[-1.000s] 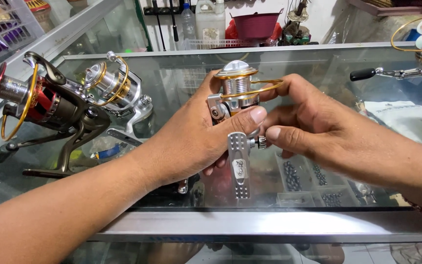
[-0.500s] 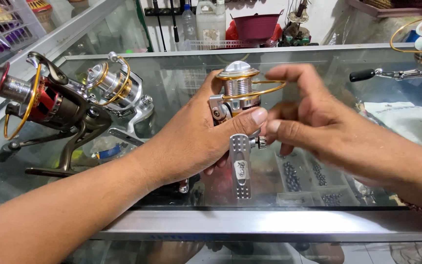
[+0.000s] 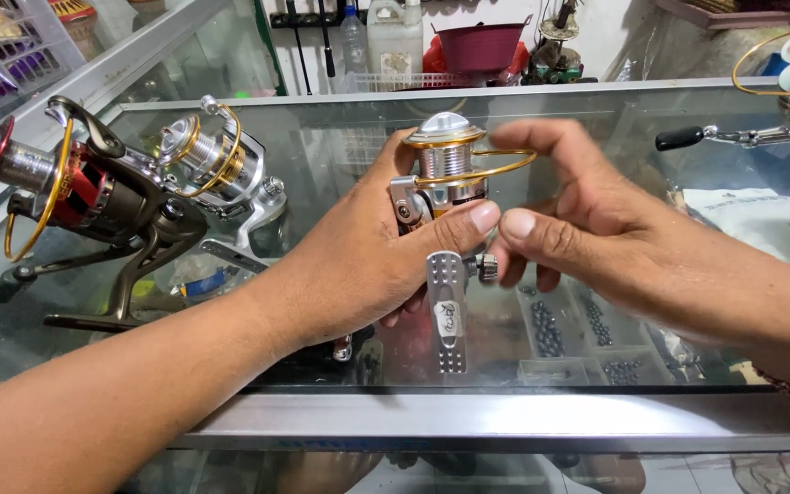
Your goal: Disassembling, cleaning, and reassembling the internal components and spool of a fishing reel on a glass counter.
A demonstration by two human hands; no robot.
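My left hand (image 3: 358, 256) is wrapped around the body of a small silver and gold spinning reel (image 3: 445, 169), held upright above the glass counter (image 3: 340, 146). The reel's flat silver foot (image 3: 446, 311) hangs down below my thumb. My right hand (image 3: 587, 220) is beside the reel on its right, fingers loosely spread, its thumb tip close to my left thumb and to a small round knob (image 3: 486, 267) on the reel's side. The gold bail wire (image 3: 496, 169) arcs toward my right fingers.
Two more reels stand on the glass at left: a dark red and gold one (image 3: 75, 197) and a silver and gold one (image 3: 221, 165). Another reel with a black-knobbed handle (image 3: 761, 119) sits at far right. Trays of small sinkers (image 3: 587, 338) show under the glass.
My right fingers have lifted off the reel's bail and spread apart. The left hand keeps the reel in about the same place.
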